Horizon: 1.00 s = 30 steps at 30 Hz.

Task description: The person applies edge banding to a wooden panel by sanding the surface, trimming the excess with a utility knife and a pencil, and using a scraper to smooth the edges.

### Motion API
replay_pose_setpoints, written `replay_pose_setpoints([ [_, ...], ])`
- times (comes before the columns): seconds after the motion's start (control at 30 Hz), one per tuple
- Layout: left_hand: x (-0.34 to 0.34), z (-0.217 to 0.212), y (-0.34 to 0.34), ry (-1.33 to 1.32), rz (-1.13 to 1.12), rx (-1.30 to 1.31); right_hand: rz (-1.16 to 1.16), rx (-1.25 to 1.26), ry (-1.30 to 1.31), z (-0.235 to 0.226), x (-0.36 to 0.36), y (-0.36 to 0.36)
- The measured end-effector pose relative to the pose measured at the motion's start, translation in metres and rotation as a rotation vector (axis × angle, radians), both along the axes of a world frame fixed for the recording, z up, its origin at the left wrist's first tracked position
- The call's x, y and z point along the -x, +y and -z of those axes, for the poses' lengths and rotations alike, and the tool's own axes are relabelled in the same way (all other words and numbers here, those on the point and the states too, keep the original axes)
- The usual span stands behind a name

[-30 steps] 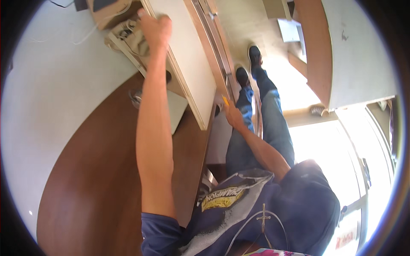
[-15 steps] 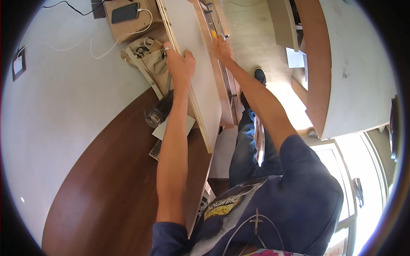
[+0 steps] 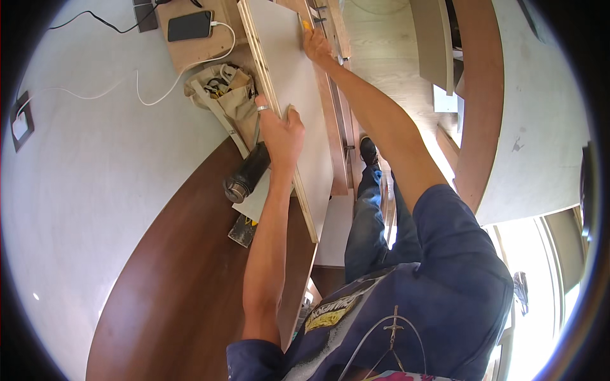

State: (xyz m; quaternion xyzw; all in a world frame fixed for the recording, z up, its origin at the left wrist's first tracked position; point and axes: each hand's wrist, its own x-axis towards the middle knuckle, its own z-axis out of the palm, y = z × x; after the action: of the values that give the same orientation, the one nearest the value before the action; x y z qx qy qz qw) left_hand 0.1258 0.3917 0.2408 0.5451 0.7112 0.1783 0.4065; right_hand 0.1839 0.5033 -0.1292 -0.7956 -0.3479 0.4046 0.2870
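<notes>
A pale-faced plywood board (image 3: 309, 136) stretches away from me, its layered edge along the left side. My left hand (image 3: 281, 135) is closed round that edge, thumb on the pale face and a ring on one finger. Farther off, my right hand (image 3: 317, 46) is closed on a small tool with a yellow-orange part (image 3: 307, 25), held at the board's far right portion. The tool's exact kind cannot be made out. Just left of my left hand lie a beige canvas tool bag (image 3: 236, 105) and a dark cylindrical flask (image 3: 248, 173).
A brown wooden surface (image 3: 171, 286) spreads at the lower left, with a dark flat blade-like tool (image 3: 242, 231) on it. A phone (image 3: 190, 26) on a white cable lies at the far left. Right of the floor stands a curved wooden-edged counter (image 3: 480, 108).
My left hand has slid nearer along the board's edge. My right hand, with the yellow-orange tool, has moved from beyond the board's right edge up and left over its face.
</notes>
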Motion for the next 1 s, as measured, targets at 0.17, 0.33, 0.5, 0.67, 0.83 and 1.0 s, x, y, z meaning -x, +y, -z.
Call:
replay_pose_setpoints([
  [0.17,0.011,0.009,-0.001,0.088,0.081,-0.102,-0.351,-0.002,-0.222,-0.016,0.011,-0.002],
  [0.33,-0.017,0.007,-0.002,0.010,0.070,-0.075,-0.076,0.252,0.040,-0.012,-0.020,0.017],
  [0.5,-0.024,0.009,-0.003,-0.007,0.101,-0.089,-0.050,0.354,0.096,-0.023,-0.034,0.021],
  [0.67,-0.001,0.005,-0.005,0.066,0.052,-0.071,-0.027,0.294,0.246,-0.078,-0.002,0.010],
  [0.83,-0.019,0.003,-0.006,0.047,0.103,-0.127,-0.030,0.380,0.273,-0.084,-0.018,-0.016],
  [1.0,-0.027,-0.002,-0.008,0.053,0.080,-0.068,0.038,0.309,0.275,-0.092,-0.008,-0.048],
])
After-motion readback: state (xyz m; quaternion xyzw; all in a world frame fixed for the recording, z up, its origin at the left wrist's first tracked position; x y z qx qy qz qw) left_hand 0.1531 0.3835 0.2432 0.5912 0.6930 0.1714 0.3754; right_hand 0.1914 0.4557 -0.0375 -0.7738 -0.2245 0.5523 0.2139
